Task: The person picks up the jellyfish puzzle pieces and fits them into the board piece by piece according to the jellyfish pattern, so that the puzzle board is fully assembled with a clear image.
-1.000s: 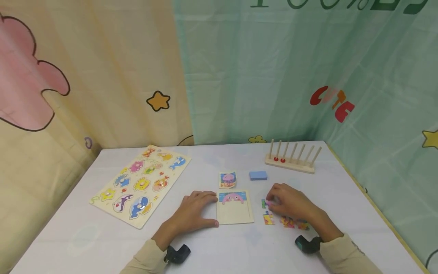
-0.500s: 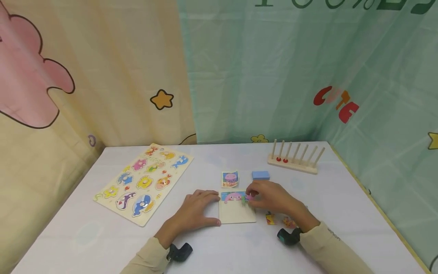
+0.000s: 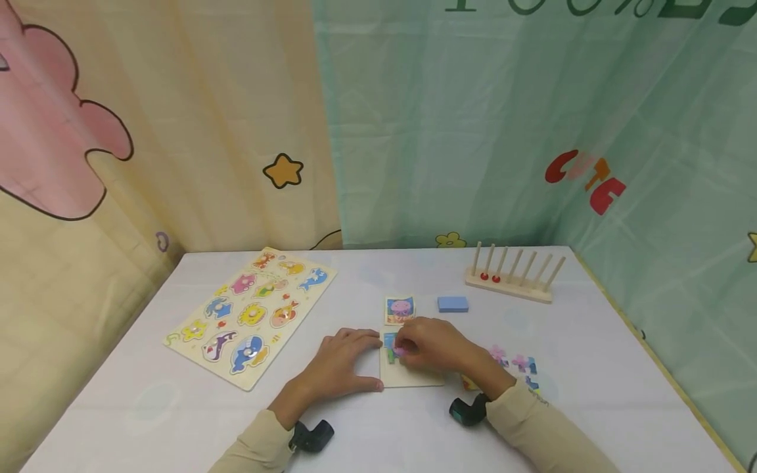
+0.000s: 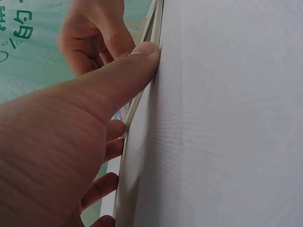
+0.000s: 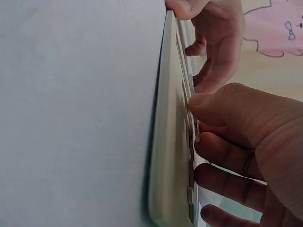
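Observation:
A small wooden puzzle tray (image 3: 415, 379) lies on the white table (image 3: 378, 420) in front of me. My left hand (image 3: 349, 360) lies flat beside its left edge, and in the left wrist view the thumb (image 4: 123, 75) presses against the tray's rim (image 4: 142, 97). Over the tray's upper left part, my right hand (image 3: 416, 345) pinches a pink and green puzzle piece (image 3: 394, 353). The right wrist view shows that hand's fingers (image 5: 227, 156) down on the tray's face (image 5: 168, 142). Several loose pieces (image 3: 516, 363) lie to the right.
A jellyfish picture card (image 3: 399, 309) and a blue block (image 3: 453, 303) lie just behind the tray. At the back right stands a wooden peg rack (image 3: 513, 279). A sea-animal puzzle board (image 3: 251, 315) lies on the left. Curtains close in the table's back and sides.
My right hand has carried a piece from the loose pile on the right leftward to the tray's upper left. More loose pieces now show on the right. The left hand has stayed.

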Available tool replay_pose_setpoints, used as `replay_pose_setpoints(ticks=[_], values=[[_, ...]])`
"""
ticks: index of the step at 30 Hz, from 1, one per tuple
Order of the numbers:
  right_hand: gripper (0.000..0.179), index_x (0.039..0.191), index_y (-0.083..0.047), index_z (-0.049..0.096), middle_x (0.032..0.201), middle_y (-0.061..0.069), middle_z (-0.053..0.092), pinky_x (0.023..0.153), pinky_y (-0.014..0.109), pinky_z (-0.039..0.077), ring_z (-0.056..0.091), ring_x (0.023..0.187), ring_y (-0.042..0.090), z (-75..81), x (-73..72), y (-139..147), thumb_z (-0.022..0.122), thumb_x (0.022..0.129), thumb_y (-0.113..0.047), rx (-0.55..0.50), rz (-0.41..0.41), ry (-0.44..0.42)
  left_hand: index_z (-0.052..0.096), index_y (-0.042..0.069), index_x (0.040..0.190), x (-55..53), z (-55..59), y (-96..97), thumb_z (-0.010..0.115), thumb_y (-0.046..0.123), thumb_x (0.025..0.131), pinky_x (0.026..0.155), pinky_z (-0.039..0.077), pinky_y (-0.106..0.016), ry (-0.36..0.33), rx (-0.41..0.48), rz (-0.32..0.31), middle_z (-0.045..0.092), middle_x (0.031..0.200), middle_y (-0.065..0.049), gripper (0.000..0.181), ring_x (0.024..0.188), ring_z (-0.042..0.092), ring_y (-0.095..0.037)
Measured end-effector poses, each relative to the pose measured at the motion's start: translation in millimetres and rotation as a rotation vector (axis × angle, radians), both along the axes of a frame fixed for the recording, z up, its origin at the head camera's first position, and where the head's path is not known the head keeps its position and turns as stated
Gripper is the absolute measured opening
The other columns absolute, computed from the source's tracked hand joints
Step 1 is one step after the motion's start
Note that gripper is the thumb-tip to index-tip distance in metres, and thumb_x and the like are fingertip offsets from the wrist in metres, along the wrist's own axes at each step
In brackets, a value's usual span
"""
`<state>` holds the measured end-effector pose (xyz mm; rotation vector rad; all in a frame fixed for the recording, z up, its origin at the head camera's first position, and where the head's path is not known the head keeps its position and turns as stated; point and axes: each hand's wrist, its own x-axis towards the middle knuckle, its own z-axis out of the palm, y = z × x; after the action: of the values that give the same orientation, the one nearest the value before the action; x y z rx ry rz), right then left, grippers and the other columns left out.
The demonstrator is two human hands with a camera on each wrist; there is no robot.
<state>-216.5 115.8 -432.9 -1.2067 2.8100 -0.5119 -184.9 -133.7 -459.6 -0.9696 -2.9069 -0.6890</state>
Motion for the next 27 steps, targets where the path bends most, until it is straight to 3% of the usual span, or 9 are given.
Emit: replay_pose_setpoints(ticks=[17,27], values=[[0.015,0.097,-0.019,0.079,0.083,-0.017,0.061,0.073,0.027,0.048,0.053,0.082,0.004,-5.5,2.1,-1.5,0.081,0.088,-0.031,-0.010,0.019,0.049,0.061,0.019,0.138,0.6,2.1,0.7,0.077,0.060,0.080,0.095,0.037,-0.048,-0.039,-0.011,0.010,0.052,0.147,0.003,0.073,0.132,0.044,-0.023],[0.016,0.098,-0.016,0.082,0.080,-0.011,0.063,0.062,0.022,0.043,0.053,0.073,0.005,0.1,10.8,-5.5,0.082,0.086,-0.027,0.011,0.012,0.133,0.062,0.019,0.137,1.4,3.5,1.1,0.078,0.059,0.080,0.094,0.037,-0.049,-0.041,-0.013,0.005,0.052,0.147,0.002,0.071,0.132,0.044,-0.024]])
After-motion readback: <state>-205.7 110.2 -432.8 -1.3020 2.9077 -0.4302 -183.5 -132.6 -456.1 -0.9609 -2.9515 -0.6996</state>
